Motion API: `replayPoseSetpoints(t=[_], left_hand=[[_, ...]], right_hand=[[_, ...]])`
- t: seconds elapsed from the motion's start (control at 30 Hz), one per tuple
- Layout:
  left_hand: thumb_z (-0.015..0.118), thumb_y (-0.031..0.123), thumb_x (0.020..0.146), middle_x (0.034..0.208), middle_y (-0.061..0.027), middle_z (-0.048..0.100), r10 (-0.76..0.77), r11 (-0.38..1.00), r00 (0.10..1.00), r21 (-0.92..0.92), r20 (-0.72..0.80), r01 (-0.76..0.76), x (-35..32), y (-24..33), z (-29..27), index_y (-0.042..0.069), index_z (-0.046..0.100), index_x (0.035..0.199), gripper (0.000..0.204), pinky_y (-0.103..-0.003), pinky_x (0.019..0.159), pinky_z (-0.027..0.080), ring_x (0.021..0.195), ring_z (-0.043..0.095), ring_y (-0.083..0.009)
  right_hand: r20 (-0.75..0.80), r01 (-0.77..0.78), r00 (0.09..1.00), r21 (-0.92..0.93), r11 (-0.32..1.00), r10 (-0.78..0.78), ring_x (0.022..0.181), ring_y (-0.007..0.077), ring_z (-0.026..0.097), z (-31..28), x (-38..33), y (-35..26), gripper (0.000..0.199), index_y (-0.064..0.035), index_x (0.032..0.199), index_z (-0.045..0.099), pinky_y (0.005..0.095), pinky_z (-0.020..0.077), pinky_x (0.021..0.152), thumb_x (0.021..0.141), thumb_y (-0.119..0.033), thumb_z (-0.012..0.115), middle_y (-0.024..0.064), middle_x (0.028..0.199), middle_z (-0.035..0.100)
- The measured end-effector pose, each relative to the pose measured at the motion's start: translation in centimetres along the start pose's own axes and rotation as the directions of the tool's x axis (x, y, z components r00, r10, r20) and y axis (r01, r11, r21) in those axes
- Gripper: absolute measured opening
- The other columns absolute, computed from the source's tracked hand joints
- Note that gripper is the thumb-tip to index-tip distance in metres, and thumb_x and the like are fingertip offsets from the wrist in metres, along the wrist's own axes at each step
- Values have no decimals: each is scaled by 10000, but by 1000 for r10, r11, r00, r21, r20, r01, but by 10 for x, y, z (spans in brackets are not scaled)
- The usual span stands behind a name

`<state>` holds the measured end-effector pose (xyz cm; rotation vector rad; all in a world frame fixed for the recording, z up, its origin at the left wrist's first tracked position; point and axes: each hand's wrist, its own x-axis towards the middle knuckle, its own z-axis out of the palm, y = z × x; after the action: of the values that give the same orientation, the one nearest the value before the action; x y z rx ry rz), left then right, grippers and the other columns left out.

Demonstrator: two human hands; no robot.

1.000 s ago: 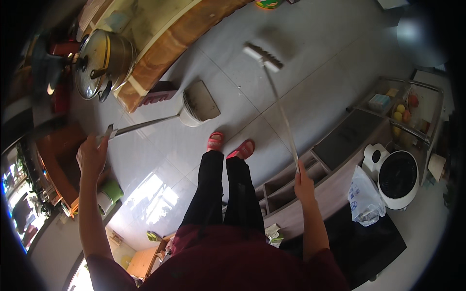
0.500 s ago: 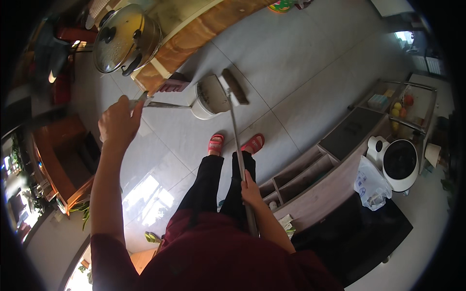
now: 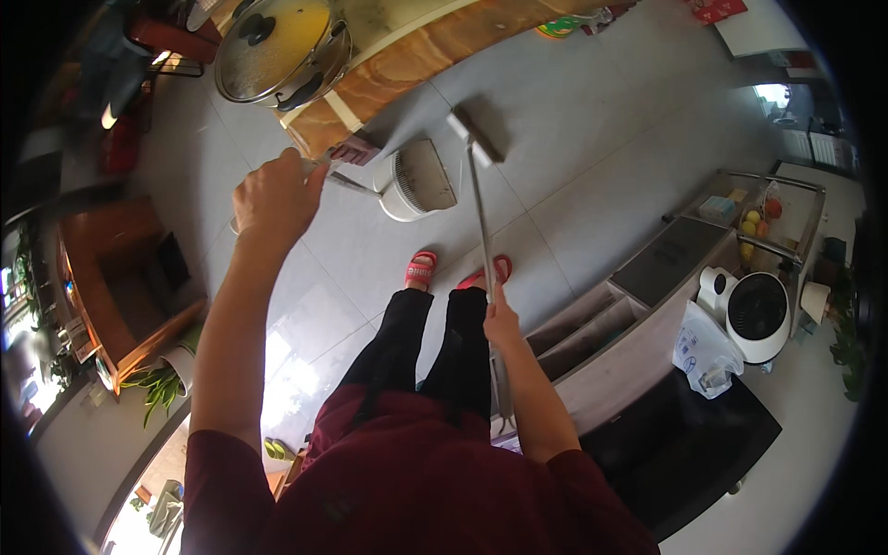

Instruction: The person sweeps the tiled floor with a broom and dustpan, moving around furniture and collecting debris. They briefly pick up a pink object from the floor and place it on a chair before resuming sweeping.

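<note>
My left hand [image 3: 276, 199] is closed around the end of the long handle of a white dustpan [image 3: 403, 198]. The dustpan's toothed edge shows, and its scoop lies at floor level ahead of my feet. A broom [image 3: 478, 199] slants from my right side out to the floor, its pole gripped in my right hand [image 3: 501, 321] near my thigh. The broom's head is just beyond and to the right of the dustpan, apart from it. Any small debris in the pan is hard to make out.
A wooden-edged table [image 3: 407, 69] bearing a lidded pot [image 3: 277, 51] stands ahead on the left. To the right runs a low cabinet [image 3: 666, 268] with open compartments and a white round appliance [image 3: 757, 303]. Grey tiles [image 3: 592, 176] cover the floor.
The broom head has moved away from the dustpan's edge, to the right and farther off, and has turned. My left hand has shifted right in the view, partly through head motion.
</note>
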<state>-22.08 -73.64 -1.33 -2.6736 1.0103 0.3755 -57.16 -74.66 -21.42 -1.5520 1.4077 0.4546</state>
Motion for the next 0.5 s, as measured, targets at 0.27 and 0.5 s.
replayPoseSetpoints(t=[0.27, 0.5], left_hand=[[514, 375, 863, 771, -157, 629, 49, 998, 998, -41, 38, -47, -14, -19, -5, 20, 546, 857, 356, -423, 670, 485, 764, 625, -313], [508, 369, 873, 736, -157, 622, 72, 997, 991, -30, 116, -69, -51, -59, -11, 19, 532, 840, 353, -419, 676, 479, 730, 619, -311]], right_hand=[[126, 41, 989, 233, 972, -72, 954, 347, 576, 8, -92, 67, 477, -117, 1347, 325, 370, 450, 813, 879, -154, 412, 224, 1078, 567], [-159, 254, 953, -54, 966, -259, 1003, 405, 526, -23, -76, 79, 467, -84, 1342, 315, 431, 423, 836, 890, -175, 390, 253, 1116, 525]])
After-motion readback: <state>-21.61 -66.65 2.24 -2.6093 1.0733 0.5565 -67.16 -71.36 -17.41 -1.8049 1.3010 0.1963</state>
